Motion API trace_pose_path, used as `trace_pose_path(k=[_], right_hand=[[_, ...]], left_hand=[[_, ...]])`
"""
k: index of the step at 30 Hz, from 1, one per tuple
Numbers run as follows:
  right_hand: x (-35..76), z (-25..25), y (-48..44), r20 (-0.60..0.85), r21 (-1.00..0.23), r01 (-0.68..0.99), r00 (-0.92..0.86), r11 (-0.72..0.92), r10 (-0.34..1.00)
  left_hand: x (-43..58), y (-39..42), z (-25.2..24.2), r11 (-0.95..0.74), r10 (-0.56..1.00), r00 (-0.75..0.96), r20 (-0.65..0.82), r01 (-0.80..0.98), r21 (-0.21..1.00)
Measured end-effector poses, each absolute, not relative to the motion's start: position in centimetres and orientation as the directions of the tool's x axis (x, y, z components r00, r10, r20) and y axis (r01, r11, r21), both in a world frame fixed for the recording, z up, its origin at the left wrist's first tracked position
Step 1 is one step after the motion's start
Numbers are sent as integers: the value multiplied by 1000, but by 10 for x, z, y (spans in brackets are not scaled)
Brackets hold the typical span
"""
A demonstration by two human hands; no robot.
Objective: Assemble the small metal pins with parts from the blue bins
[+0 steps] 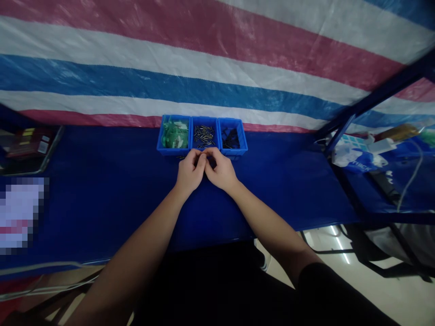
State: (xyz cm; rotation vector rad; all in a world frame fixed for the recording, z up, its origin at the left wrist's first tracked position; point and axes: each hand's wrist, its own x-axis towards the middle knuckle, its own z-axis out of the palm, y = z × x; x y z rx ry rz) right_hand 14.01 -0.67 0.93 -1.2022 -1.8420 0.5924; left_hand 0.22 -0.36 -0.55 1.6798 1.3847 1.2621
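Observation:
My left hand (189,171) and my right hand (220,171) meet fingertip to fingertip on the blue table (102,190), just in front of the middle blue bin (204,136). Both hands are pinched closed on something small that I cannot make out. That middle bin holds several small metal pins. The left blue bin (174,134) holds green parts, and the right blue bin (231,136) holds small black parts. The three bins stand side by side against the striped tarp (217,59).
A dark tray (27,149) with small boxes sits at the far left of the table. To the right, past a dark blue frame post (343,127), another blue table carries a white bag (353,156), cables and clutter. The floor shows below right.

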Motion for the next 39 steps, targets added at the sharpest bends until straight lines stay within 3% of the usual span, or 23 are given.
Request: trace_pose_path(k=[16,28,39], right_hand=[[139,4,-1,369,-841,416,-28,346,929],[142,5,1,414,-813,414,-80,409,907],[141,3,2,396,-831,427,6,356,918]], left_hand=[[3,-6,-3,-259,965,49,259,368,893],[4,-4,-2,-286,957,76,279,375,882],[4,-5,-1,-298,950,39,311,419,858]])
